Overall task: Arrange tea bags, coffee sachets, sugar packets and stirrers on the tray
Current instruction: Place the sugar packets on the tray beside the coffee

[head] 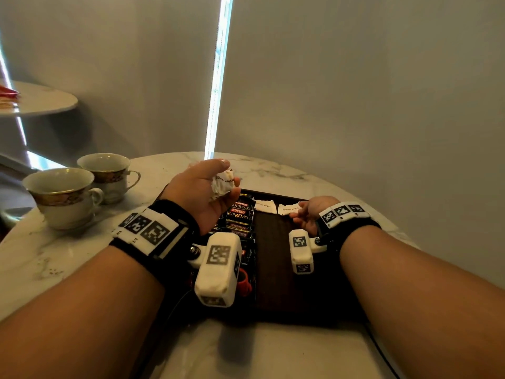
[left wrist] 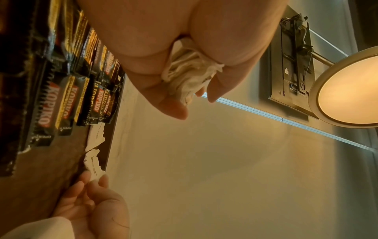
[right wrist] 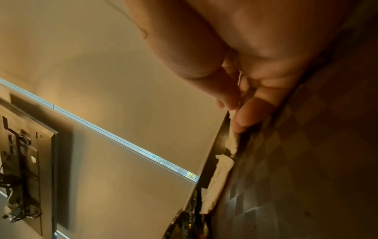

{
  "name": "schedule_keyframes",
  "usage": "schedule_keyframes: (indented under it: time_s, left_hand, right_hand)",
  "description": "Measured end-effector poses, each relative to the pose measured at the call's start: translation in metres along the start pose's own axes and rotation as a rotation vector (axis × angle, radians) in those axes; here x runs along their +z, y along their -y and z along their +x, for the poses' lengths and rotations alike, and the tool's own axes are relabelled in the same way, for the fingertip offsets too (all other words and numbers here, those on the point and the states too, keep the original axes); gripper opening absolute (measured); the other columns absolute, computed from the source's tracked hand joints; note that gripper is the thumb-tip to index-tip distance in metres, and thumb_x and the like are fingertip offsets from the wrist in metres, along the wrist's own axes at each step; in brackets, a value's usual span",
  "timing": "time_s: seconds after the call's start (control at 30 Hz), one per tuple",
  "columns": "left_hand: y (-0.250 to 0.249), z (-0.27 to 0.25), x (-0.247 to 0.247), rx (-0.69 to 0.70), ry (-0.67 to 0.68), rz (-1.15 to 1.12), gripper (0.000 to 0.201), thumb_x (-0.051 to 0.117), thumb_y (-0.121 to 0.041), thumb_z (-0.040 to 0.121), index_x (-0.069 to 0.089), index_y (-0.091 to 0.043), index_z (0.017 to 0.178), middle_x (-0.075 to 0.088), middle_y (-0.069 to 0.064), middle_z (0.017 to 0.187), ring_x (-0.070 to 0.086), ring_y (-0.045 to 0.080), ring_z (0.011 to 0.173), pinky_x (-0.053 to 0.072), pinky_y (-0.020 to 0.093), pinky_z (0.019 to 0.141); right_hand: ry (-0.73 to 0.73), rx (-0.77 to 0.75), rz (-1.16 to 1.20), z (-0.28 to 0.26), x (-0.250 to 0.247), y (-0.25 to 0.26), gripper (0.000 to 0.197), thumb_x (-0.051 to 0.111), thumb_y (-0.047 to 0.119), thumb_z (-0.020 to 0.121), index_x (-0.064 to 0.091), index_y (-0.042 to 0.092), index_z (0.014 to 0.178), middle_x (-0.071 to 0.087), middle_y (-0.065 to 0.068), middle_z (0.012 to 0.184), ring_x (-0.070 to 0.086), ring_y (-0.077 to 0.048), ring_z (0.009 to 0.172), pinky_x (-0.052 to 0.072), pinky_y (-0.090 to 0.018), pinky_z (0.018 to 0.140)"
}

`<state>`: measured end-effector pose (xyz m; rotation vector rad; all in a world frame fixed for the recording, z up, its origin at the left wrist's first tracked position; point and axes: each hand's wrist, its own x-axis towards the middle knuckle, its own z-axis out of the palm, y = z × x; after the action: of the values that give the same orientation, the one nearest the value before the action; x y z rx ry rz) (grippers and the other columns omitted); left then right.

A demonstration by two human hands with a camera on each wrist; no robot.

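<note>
White marble table (head: 82, 250), dark wooden tray (head: 276, 258). Left hand (head: 202, 192) clutches a bunch of white sugar packets (head: 222, 184); right hand (head: 310, 213) pinches one packet (head: 289, 209) at the tray's far edge. Best lay it flat beside its neighbour (head: 265, 205)

We note bare forearms, no sleeves. Each wrist wears a black strap (head: 175, 214) topped by a white band of square black-and-white code tags (head: 343, 212). A white boxy camera pod (head: 217, 269), also tagged, hangs off each strap on a bracket with a metal screw (head: 194, 250).
</note>
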<state>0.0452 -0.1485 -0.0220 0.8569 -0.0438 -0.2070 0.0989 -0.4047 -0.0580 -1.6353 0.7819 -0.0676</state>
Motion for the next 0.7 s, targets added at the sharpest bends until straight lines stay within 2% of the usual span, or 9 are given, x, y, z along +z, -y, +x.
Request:
schedule_keyframes:
  time_s: [0.07, 0.17, 0.33, 0.43, 0.5, 0.57, 0.63, 0.7]
  left_hand:
    - [0.0006, 0.0002, 0.0006, 0.007, -0.005, 0.006, 0.011, 0.065, -0.013, 0.092, 0.061, -0.005, 0.098, 0.063, 0.014, 0.085, 0.065, 0.021, 0.072, 0.054, 0.025, 0.052]
    - [0.0012, -0.0013, 0.0018, 0.019, -0.012, 0.019, 0.009, 0.065, -0.013, 0.093, 0.061, -0.004, 0.095, 0.063, 0.014, 0.082, 0.064, 0.021, 0.071, 0.053, 0.025, 0.053]
    - [-0.0002, -0.0027, 0.0020, 0.014, -0.008, 0.017, 0.011, 0.065, -0.013, 0.093, 0.061, -0.004, 0.097, 0.062, 0.014, 0.086, 0.065, 0.022, 0.073, 0.054, 0.025, 0.053]
    - [-0.0004, -0.0034, 0.0024, 0.012, -0.005, 0.015, 0.011, 0.064, -0.013, 0.093, 0.061, -0.003, 0.098, 0.062, 0.015, 0.088, 0.065, 0.021, 0.072, 0.054, 0.025, 0.052]
    - [0.0000, -0.0033, 0.0019, 0.007, -0.001, 0.010, 0.012, 0.065, -0.013, 0.093, 0.060, -0.003, 0.099, 0.062, 0.015, 0.088, 0.065, 0.021, 0.072, 0.053, 0.025, 0.052]
    - [0.0001, -0.0032, 0.0017, -0.003, 0.012, 0.000, 0.014, 0.064, -0.013, 0.093, 0.059, -0.004, 0.101, 0.061, 0.015, 0.088, 0.064, 0.021, 0.072, 0.053, 0.025, 0.052]
    - [-0.0003, -0.0040, 0.0020, -0.012, 0.029, -0.014, 0.013, 0.062, -0.013, 0.093, 0.058, -0.004, 0.102, 0.060, 0.014, 0.087, 0.064, 0.022, 0.073, 0.054, 0.025, 0.051]
    - [-0.0016, -0.0062, 0.0027, -0.024, 0.049, -0.037, 0.013, 0.058, -0.013, 0.094, 0.057, -0.004, 0.103, 0.058, 0.015, 0.090, 0.063, 0.024, 0.076, 0.055, 0.026, 0.053]
  right_hand:
    - [0.007, 0.009, -0.012, 0.0007, 0.0008, 0.0000, 0.024, 0.037, 0.001, 0.102, 0.055, 0.009, 0.088, 0.064, -0.020, 0.096, 0.063, -0.024, 0.064, 0.046, -0.023, 0.037]
    - [0.009, 0.015, -0.020, -0.0007, 0.0010, 0.0001, 0.025, 0.037, 0.002, 0.103, 0.057, 0.009, 0.089, 0.065, -0.022, 0.087, 0.064, -0.025, 0.062, 0.046, -0.022, 0.034]
    - [-0.002, 0.009, -0.028, 0.0016, 0.0002, 0.0009, 0.024, 0.041, 0.004, 0.103, 0.060, 0.008, 0.089, 0.065, -0.020, 0.079, 0.062, -0.021, 0.058, 0.048, -0.026, 0.044]
    - [0.003, 0.003, -0.041, 0.0018, 0.0014, 0.0013, 0.024, 0.040, 0.005, 0.104, 0.061, 0.008, 0.093, 0.062, -0.017, 0.077, 0.059, -0.019, 0.057, 0.046, -0.024, 0.037]
    - [0.007, 0.005, -0.047, 0.0005, 0.0019, 0.0017, 0.023, 0.040, 0.006, 0.104, 0.062, 0.009, 0.100, 0.064, -0.016, 0.083, 0.059, -0.019, 0.057, 0.044, -0.020, 0.032]
    - [0.010, -0.004, -0.051, -0.0002, 0.0020, 0.0027, 0.022, 0.040, 0.006, 0.104, 0.062, 0.010, 0.104, 0.066, -0.016, 0.098, 0.061, -0.020, 0.059, 0.044, -0.020, 0.032]
    - [-0.018, -0.022, -0.034, -0.0036, -0.0003, 0.0037, 0.022, 0.042, 0.005, 0.102, 0.063, 0.010, 0.107, 0.066, -0.016, 0.111, 0.064, -0.021, 0.062, 0.045, -0.022, 0.034]
    - [0.000, -0.054, -0.039, -0.0053, -0.0037, 0.0061, 0.017, 0.046, 0.006, 0.100, 0.061, 0.012, 0.106, 0.066, -0.016, 0.116, 0.067, -0.021, 0.067, 0.048, -0.026, 0.041]
